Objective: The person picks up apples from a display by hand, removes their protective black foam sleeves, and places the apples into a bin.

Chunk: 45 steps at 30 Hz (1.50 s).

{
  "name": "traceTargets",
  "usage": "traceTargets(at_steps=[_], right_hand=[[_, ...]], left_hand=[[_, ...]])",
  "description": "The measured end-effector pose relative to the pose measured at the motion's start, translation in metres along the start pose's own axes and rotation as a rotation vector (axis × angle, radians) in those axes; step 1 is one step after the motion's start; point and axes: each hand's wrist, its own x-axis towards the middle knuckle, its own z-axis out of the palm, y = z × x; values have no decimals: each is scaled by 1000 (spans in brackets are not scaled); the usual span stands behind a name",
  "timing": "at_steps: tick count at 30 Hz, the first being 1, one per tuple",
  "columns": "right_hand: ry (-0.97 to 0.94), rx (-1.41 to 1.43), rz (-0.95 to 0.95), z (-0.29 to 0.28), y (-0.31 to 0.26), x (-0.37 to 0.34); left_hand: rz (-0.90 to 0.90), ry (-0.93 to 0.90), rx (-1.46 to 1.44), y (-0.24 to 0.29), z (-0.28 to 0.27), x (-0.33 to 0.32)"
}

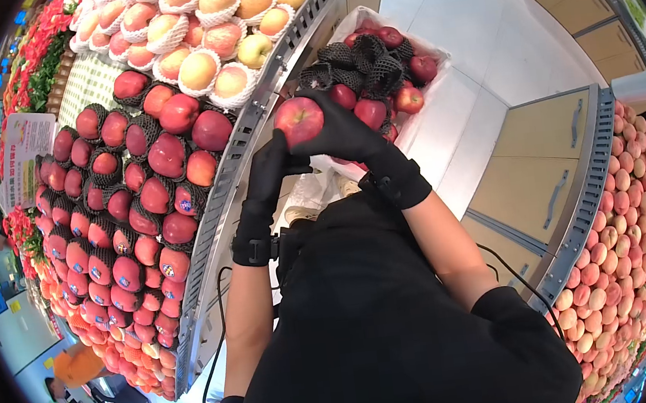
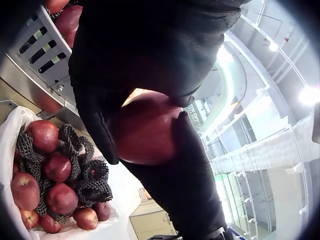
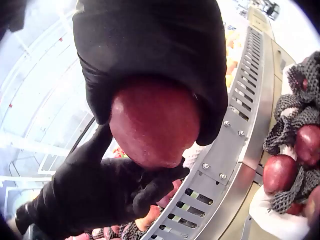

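Note:
A red apple [image 1: 299, 120] is held between two black-gloved hands in front of the body. The right hand [image 1: 347, 128] grips it from the right, and in the right wrist view its fingers curl down around both sides of the apple [image 3: 152, 122]. On the other side, the left hand [image 1: 270, 164] cups the lower part, its thumb and bent fingers close against the skin. The left wrist view has the apple [image 2: 147, 130] framed by dark glove, much of its surface covered. No foam net shows on this apple.
Right of the hands stands a white-lined box [image 1: 435, 72] of red apples [image 1: 423, 69] and black foam nets [image 1: 380, 73]. A sloped display of netted apples [image 1: 155, 195] lies left behind a slatted metal rail [image 1: 234, 144]. Peaches [image 1: 604, 251] fill a stand at right, above wooden cabinets [image 1: 529, 180].

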Motion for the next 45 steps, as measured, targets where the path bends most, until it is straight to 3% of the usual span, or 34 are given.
traceTargets(at_steps=[6,9,10,11,13,15,19,20,22,26,29,35,38,41,45], right_hand=[[144,28,209,-57,52,2],[254,-32,312,-100,48,-21],[429,-37,229,-112,73,-28],[397,59,318,-134,88,-35],[664,135,509,-156,107,-47],[771,195,593,-179,108,-56],[928,159,574,-208,142,-41],[949,41,511,-215,153,-30],[978,-192,383,-223,180,-7],[924,-334,460,-229,176,32],[822,-379,674,-240,200,58],[809,-658,806,-242,247,81],[680,-525,882,-247,251,79],[736,-444,866,-233,229,77],[811,-583,888,-243,262,83]], left_hand=[[62,74,-73,-16,-19,-4],[59,144,-147,-28,-43,-13],[44,178,-143,-32,-50,-18],[30,214,-140,-37,-56,-23],[22,271,-138,-46,-64,-32],[28,342,-110,-50,-67,-45],[11,385,-164,-56,-68,-58],[11,383,-175,-59,-69,-58],[11,384,-195,-66,-72,-61],[20,429,-173,-71,-74,-69],[8,462,-186,-76,-77,-77],[1,519,-184,-78,-77,-89],[-23,541,-177,-75,-75,-92],[-29,545,-178,-72,-72,-91],[-4,543,-194,-71,-70,-90]])
